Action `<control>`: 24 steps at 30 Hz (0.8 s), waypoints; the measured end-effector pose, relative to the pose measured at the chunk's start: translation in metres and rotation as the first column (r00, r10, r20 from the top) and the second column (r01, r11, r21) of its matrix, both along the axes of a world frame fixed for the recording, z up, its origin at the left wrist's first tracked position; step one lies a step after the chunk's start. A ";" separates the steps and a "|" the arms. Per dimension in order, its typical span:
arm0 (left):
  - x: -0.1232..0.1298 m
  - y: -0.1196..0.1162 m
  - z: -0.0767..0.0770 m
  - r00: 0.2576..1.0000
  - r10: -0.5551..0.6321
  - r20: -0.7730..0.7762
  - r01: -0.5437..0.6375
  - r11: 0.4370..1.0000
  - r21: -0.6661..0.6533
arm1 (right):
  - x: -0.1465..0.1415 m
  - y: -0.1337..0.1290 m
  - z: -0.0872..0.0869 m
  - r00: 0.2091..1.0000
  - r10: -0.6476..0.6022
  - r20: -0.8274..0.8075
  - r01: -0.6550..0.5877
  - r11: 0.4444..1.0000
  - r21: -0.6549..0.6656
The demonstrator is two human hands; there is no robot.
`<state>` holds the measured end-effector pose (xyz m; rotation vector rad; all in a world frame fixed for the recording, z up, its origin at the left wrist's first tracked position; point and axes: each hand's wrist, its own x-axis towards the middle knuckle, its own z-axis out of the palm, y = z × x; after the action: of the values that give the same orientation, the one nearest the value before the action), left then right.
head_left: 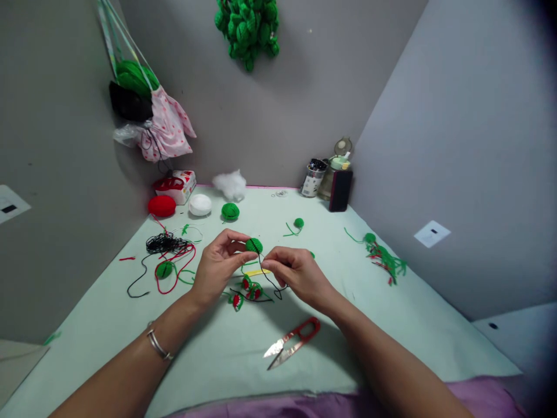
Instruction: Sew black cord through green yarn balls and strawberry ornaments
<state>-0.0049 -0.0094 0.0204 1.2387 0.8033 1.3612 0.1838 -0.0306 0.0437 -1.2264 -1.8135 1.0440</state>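
Note:
My left hand (221, 261) holds a small green crocheted ball (254, 245) between thumb and fingers. A strand of black yarn (266, 277) crosses the ball and hangs in a loop below my right hand. The fingers of my right hand (292, 268) are pinched beside the ball, on what looks like a thin needle (262, 256), mostly hidden. Beneath the hands lie small red, white and green crocheted pieces (252, 290) and a yellow strip (257, 272). Red-handled thread snips (293, 342) lie nearer me, blades apart.
At left are tangled black yarn (166, 244), a red yarn ball (162, 205), a white one (200, 204) and a green one (230, 211). White stuffing (230, 184) sits at the back. A phone (340, 191) stands back right, near green crocheted pieces (385, 258).

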 end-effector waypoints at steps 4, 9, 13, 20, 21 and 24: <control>0.002 0.001 -0.002 0.999 -0.032 0.026 0.033 0.999 -0.024 | -0.001 0.001 -0.002 0.999 0.000 -0.034 0.000 1.000 -0.001; 0.008 -0.002 -0.002 0.993 -0.056 0.104 0.065 0.994 -0.090 | -0.005 0.000 -0.008 0.990 -0.020 -0.141 0.029 0.998 0.064; 0.009 -0.005 -0.001 0.995 -0.043 0.090 0.050 0.996 -0.077 | -0.008 -0.001 -0.009 0.979 -0.026 -0.202 0.039 0.997 0.064; 0.009 -0.004 -0.001 0.998 -0.010 0.065 0.014 0.998 -0.060 | -0.005 0.001 -0.003 0.964 0.032 -0.263 -0.057 0.994 -0.091; 0.008 -0.004 0.000 0.997 -0.004 0.073 0.008 0.998 -0.061 | -0.003 0.001 -0.002 0.962 0.061 -0.266 -0.091 0.991 -0.101; 0.007 -0.002 0.001 0.998 0.012 0.068 -0.008 0.998 -0.060 | 0.002 0.005 -0.002 0.958 0.134 -0.255 -0.158 0.985 -0.075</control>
<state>0.0020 -0.0114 0.0216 1.1374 0.7976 1.3711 0.1859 -0.0259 0.0420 -0.9753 -1.6940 1.3188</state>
